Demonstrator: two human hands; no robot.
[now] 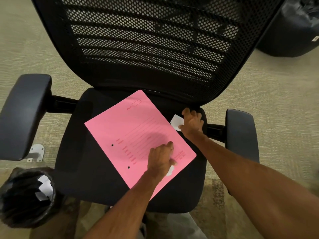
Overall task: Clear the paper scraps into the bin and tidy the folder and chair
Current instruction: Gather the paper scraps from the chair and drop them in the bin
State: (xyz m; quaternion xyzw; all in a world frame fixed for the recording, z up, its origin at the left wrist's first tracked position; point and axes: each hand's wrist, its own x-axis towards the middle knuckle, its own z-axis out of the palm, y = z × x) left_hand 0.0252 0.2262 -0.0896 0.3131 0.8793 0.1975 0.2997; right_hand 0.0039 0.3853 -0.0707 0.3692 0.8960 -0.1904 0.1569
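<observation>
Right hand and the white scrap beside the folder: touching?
Touching. In the head view the thumb of the right hand lies over the white scrap on the seat.

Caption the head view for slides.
Left hand grips a scrap on the pink folder; right hand touches a second scrap on the seat.

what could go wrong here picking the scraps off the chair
The loose scrap by the right hand lies near the back edge of the seat and may slip behind it. The left hand, clutching gathered scraps, rests on the folder, which could slide or crease. Scraps could miss the bin down on the left.
</observation>
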